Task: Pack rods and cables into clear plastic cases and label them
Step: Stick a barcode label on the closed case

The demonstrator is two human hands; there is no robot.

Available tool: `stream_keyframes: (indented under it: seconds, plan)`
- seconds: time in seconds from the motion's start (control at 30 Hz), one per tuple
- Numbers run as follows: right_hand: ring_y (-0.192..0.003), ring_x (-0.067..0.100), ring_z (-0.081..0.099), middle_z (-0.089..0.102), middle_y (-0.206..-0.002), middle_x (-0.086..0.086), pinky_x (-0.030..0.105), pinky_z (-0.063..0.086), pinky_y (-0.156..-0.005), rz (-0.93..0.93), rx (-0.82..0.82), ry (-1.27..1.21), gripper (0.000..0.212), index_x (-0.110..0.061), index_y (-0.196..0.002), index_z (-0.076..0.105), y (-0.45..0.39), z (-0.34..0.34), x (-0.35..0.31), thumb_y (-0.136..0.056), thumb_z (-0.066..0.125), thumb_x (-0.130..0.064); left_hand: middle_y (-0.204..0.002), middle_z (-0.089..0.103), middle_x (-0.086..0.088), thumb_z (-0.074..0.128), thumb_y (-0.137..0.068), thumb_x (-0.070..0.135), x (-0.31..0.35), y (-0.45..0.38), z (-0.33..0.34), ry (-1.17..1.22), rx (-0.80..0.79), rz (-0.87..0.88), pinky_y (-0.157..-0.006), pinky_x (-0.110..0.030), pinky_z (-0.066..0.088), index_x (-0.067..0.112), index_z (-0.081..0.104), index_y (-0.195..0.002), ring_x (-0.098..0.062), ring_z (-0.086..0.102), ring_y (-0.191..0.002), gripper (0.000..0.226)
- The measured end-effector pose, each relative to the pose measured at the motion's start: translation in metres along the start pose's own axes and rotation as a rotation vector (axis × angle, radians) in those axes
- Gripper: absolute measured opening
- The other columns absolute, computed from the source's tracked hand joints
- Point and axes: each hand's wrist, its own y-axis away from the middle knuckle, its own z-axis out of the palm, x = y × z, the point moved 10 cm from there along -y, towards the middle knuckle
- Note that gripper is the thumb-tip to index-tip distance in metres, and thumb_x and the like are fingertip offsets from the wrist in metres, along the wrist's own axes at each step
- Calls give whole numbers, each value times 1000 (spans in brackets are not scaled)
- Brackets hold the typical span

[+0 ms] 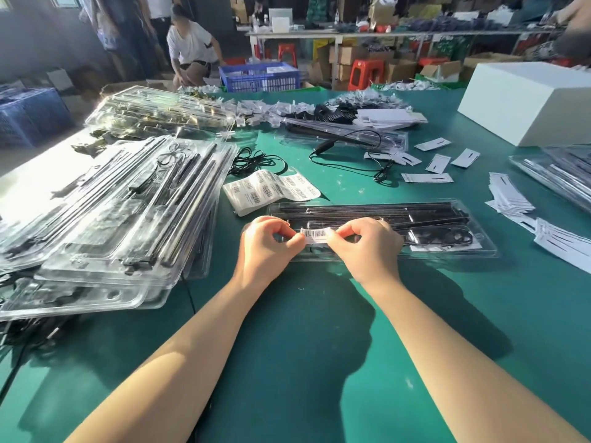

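From my head view: a stack of filled cases (105, 212) crowds my left, a barcode sheet (271, 188) lies just beyond my hands, paper cards (511, 199) sit to my right. My left hand (267, 243) and right hand (367, 244), fingers curled, each pinch one end of a barcode label (315, 235) over the clear case (447, 231). Open green surface (303, 314) lies near me.
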Motion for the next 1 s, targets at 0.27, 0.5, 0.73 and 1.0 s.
stream_keyframes:
  seconds: [0.27,0.5,0.73,1.0]
  plan:
    - [-100,17,50,67,-89,-12,28,17,-79,-39,-24,111,24,-30,-63,65,-1,6,-4,-76,72,-48,-78,60,9,78,-70,22,-3,1,0,-69,8,-21,-67,-9,38,21,60,-56,0,51,-76,23]
    - [-95,21,47,60,-88,-9,35,25,-82,-94,-6,194,20,-28,-83,60,2,6,-13,-76,72,-41,-87,60,7,71,-74,24,3,0,4,-168,-23,3,-68,-22,41,21,63,-84,-10,50,-79,14]
    - [-119,27,45,61,-126,2,41,27,-96,-264,-58,631,41,-33,-110,70,3,-8,-14,-91,44,-58,-107,71,8,55,-86,12,35,14,9,-491,-36,310,-81,-32,55,25,77,-101,-19,64,-101,30]
    - [-117,37,50,55,-130,19,42,43,-99,527,-262,514,65,-12,-127,52,-38,-121,143,-88,50,-63,-111,69,10,53,-89,19,28,15,-1,-412,-15,186,-79,-27,51,26,76,-103,-12,62,-104,27]
